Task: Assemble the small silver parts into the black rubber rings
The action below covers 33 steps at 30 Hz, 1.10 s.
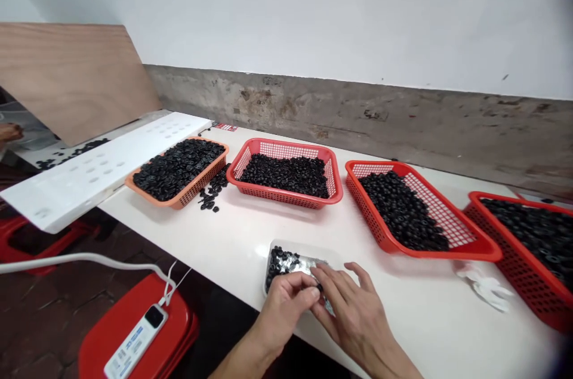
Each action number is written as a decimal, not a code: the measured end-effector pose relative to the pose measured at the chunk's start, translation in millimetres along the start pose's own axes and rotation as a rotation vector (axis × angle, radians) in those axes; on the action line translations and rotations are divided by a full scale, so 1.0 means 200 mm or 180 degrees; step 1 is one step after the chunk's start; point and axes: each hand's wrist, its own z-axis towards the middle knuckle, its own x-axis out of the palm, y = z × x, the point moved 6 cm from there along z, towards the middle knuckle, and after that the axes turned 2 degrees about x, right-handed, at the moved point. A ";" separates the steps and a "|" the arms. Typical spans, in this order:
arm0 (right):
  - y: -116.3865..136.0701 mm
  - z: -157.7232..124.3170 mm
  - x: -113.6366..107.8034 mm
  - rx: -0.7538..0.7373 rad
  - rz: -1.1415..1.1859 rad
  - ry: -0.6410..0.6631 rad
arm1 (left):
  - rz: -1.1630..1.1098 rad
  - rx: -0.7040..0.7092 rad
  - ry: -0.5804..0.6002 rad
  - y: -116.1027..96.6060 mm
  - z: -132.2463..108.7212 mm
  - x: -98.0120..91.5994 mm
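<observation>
I am monitoring the bench through the head camera. The left hand (284,313) is clenching, its thumb and curled fingers pinching a small black rubber ring (319,287) at their tips. The ring is sitting directly in front of the left hand, above a crumpled silver foil sheet (308,265). The right hand (358,316) is resting open and spread just beside the left, with its index fingertip (314,272) reaching next to the ring; I cannot tell whether they are in contact.

Beneath both hands, a shallow white plastic tray (299,247) is standing on the white table (403,319) and holding the foil. A cluster of black rubber rings (280,264) is lying at the tray's left end, just beyond the left hand.

Further along the table, an orange basket (197,188) and three red baskets (286,143) are holding heaped black rings, with loose black rings (212,189) scattering beside the orange basket. A white perforated board (98,170) is lying at the table's left end, and a white glove (483,286) is lying near the right-hand baskets. Below the table edge, a power strip (136,340) is resting on a red stool (134,313).
</observation>
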 end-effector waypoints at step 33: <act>-0.02 0.04 -0.05 -0.0391 -0.0450 0.0787 | 0.0344 -0.0143 0.0042 0.02 -0.01 0.03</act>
